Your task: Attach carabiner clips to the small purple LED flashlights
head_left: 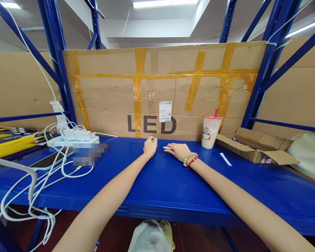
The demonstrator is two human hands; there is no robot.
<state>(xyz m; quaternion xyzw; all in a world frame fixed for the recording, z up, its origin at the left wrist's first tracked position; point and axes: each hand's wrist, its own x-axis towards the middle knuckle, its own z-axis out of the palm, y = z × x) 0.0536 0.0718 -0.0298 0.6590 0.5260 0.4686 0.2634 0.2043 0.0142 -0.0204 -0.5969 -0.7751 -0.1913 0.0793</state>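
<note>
My left hand (150, 147) rests on the blue shelf top (157, 182) with its fingers curled closed. Whatever may be inside them is hidden. Just to its right, my right hand (179, 151) lies low over the same surface, palm down. Between its thumb and fingers is a small thin white stick (168, 147), its tip pointing left towards my left hand; its exact kind is too small to tell. A beaded bracelet (188, 159) and a red cord circle my right wrist. The two hands are apart.
A lidded drink cup (209, 134) with a red straw stands right of my hands. Beyond it are a white strip (225, 159) and an open cardboard box (257, 147). Left lie a power strip (76, 138), tangled white cables and a phone (51, 159). A cardboard panel (107, 98) closes the back.
</note>
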